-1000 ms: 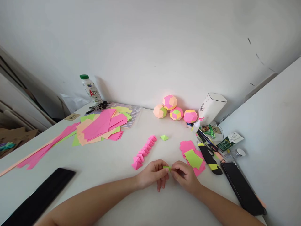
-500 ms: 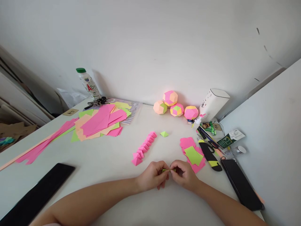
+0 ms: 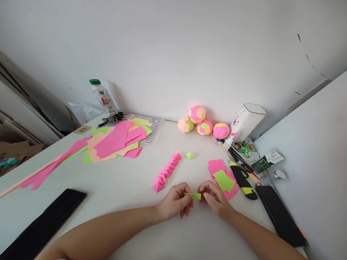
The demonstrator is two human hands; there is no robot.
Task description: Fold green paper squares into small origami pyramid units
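Between thumb and fingers, my left hand (image 3: 176, 201) pinches a small folded green paper strip (image 3: 196, 196) above the white table. My right hand (image 3: 214, 198) is just right of the strip's free end, fingers curved and thumb apart, with nothing seen between them. Beyond my left hand runs a slanting row of pink folded paper pieces (image 3: 166, 172). A single green folded piece (image 3: 190, 155) sits to the right of that row. Flat pink paper pieces (image 3: 216, 165) and a green paper rectangle (image 3: 224, 180) lie beyond my right hand.
Several faceted paper balls (image 3: 197, 114) are grouped against the wall. At right are a utility knife (image 3: 243, 182), a black phone (image 3: 280, 213) and pens. Coloured paper sheets (image 3: 114, 141), keys (image 3: 114, 117) and a bottle (image 3: 104, 99) occupy the left. A black slab (image 3: 46, 224) lies front left.
My right hand has let go of the green paper strip and opened slightly away to the right. The strip stays in my left hand, now showing its flat face.
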